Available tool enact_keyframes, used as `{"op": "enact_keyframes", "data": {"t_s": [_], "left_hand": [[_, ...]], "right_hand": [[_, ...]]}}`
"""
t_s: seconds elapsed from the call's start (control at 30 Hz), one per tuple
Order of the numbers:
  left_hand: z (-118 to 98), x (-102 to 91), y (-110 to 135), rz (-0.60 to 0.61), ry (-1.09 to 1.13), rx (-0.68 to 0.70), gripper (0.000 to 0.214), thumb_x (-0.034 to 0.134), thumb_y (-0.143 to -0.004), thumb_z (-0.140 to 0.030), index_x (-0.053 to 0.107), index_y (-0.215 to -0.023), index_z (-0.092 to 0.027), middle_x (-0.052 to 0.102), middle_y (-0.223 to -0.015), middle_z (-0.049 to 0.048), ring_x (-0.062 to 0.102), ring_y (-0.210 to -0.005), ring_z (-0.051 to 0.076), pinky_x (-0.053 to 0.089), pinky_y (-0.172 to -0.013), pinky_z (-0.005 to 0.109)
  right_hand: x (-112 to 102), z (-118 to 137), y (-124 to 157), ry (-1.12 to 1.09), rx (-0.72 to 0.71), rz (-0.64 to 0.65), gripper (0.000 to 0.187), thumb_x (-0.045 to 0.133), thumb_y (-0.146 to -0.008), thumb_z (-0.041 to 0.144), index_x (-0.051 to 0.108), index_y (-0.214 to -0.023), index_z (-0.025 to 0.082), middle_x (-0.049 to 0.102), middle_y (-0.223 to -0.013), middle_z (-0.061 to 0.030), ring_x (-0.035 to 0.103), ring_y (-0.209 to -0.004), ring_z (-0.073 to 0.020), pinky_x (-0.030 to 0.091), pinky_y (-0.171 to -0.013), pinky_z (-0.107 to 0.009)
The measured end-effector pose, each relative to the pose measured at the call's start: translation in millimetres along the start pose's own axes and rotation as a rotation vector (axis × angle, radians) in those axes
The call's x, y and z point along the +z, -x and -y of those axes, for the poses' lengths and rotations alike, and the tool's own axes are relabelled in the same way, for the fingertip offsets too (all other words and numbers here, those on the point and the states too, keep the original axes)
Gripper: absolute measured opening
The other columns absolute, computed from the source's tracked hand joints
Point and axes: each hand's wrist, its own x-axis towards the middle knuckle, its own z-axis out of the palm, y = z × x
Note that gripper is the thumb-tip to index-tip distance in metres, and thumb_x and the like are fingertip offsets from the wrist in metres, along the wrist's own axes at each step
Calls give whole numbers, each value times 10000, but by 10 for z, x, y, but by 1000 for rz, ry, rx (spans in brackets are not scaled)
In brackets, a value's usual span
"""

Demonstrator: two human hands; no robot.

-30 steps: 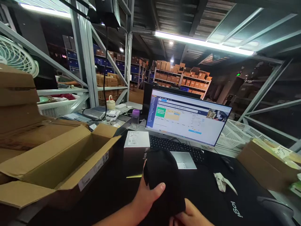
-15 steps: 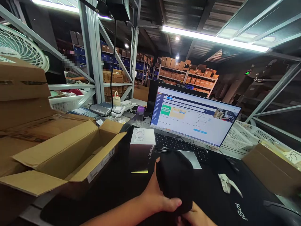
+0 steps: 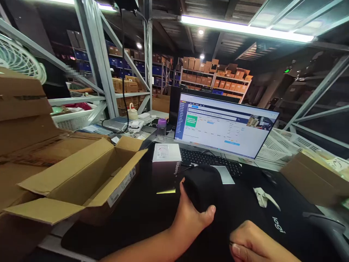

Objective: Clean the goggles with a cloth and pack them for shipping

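Note:
A black, rounded object point(image 3: 205, 187), its exact kind unclear against the dark mat, is in my left hand point(image 3: 191, 218), whose fingers wrap its left side with the thumb across the near end. To the right and nearer to me, my right hand point(image 3: 252, 240) is closed, thumb pressed to the curled fingers. Something dark shows at its edge, too small to name. Just beyond my left hand stands a dark box with a white top point(image 3: 167, 153), lettered on its side. A flat light-grey piece point(image 3: 224, 175) lies behind the black object.
On the left is an open cardboard box point(image 3: 89, 178) with flaps spread. A monitor point(image 3: 226, 127) and keyboard point(image 3: 211, 160) stand at the back. Crumpled white paper point(image 3: 263, 198), a mouse point(image 3: 269, 177) and another cardboard box point(image 3: 313, 185) are on the right. A purple-lidded bottle point(image 3: 161, 129) stands behind.
My right hand has come away from the near end of the black object, moving right and closing. My left hand still holds the object, now tilted a little differently. The view has shifted slightly.

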Motion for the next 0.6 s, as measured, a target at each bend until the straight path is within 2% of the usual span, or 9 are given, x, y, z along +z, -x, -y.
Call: {"op": "enact_keyframes", "data": {"t_s": [0.07, 0.17, 0.23, 0.33, 0.43, 0.5, 0.6], "left_hand": [[-79, -12, -33, 43, 42, -75, 797, 740, -673, -369, 333, -1326, -160, 560, -1333, 201, 577, -1221, 339, 414, -1090, 535], [-202, -1, -68, 103, 105, -152, 723, 685, -729, -424, 356, -1318, -166, 588, -1295, 183, 606, -1179, 331, 480, -1015, 514], [-210, 38, -36, 127, 37, -125, 743, 703, -715, -404, 353, -1326, -168, 589, -1300, 171, 594, -1202, 319, 458, -1048, 501], [-90, 93, 85, 242, -178, -54, 907, 785, -633, -325, 295, -1382, -175, 581, -1320, 159, 571, -1240, 307, 407, -1104, 497], [70, 82, 178, 313, -334, 57, 1003, 824, -590, -281, 281, -1426, -172, 544, -1366, 177, 532, -1286, 336, 400, -1107, 514], [142, 50, 184, 328, -388, 163, 929, 834, -577, -254, 388, -1387, -163, 530, -1384, 190, 497, -1321, 362, 372, -1132, 510], [183, 18, 146, 407, -405, 230, 817, 840, -563, -221, 514, -1310, -163, 555, -1364, 190, 481, -1334, 383, 348, -1154, 495]], "right_hand": [[-5, -21, 0, -86, -23, 47, 602, 431, -958, 639, 604, -634, 162, 559, -587, -11, 528, -536, -92, 410, -527, -185], [-4, -62, -3, -341, -23, 63, 592, 454, -947, 632, 567, -618, 153, 568, -536, -15, 514, -404, -75, 334, -386, -165], [-20, -36, -40, -523, 0, 1, 552, 506, -919, 627, 543, -626, 161, 590, -509, -18, 494, -340, -76, 307, -336, -162], [-122, 102, -184, -736, 41, -205, 491, 590, -859, 617, 519, -649, 179, 583, -447, 15, 421, -258, -67, 248, -286, -160], [-284, 274, -384, -686, 30, -346, 477, 651, -804, 598, 550, -637, 162, 636, -478, -6, 481, -287, -66, 263, -311, -146], [-361, 364, -518, -596, 31, -395, 470, 643, -805, 586, 576, -638, 152, 661, -506, -15, 538, -329, -69, 290, -341, -137], [-386, 432, -704, -480, 92, -433, 439, 590, -851, 529, 587, -626, 153, 629, -474, 11, 498, -303, -57, 279, -329, -141]]}}
